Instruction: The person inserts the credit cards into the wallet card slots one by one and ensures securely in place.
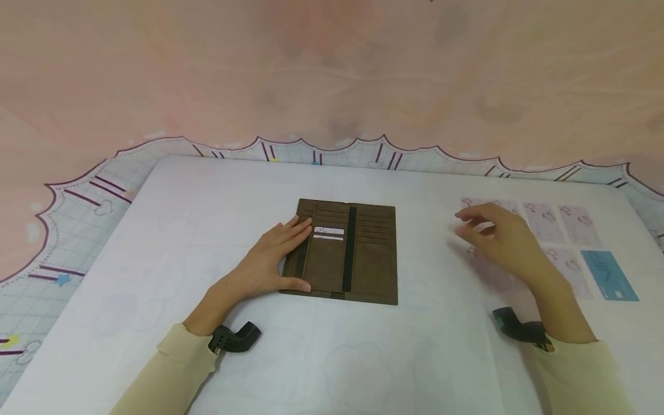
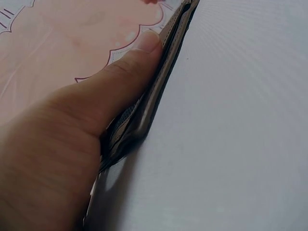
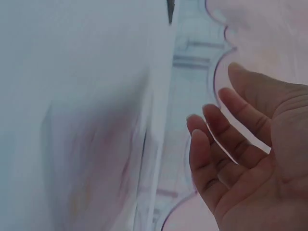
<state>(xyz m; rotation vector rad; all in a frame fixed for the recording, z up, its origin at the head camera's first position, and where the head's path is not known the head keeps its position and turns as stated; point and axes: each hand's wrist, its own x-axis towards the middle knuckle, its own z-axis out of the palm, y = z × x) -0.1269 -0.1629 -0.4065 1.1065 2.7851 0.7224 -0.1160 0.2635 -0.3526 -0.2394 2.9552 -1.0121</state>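
Observation:
A brown wallet (image 1: pixel 346 252) lies open on the white sheet (image 1: pixel 332 357), its card slots facing up. White card edges (image 1: pixel 328 232) show in its left slots. My left hand (image 1: pixel 277 256) rests on the wallet's left flap with straight fingers, the thumb along the near edge (image 2: pixel 144 115). My right hand (image 1: pixel 500 233) hovers open, fingers loosely spread, above pale pink cards (image 1: pixel 544 222) laid in rows on the right. A blue card (image 1: pixel 609 275) lies at the right end of the near row. In the right wrist view the palm (image 3: pixel 250 159) is empty.
The white sheet covers a table with a scalloped, patterned cloth (image 1: pixel 83 202) showing round its edges. A pink surface (image 1: pixel 332 69) lies behind.

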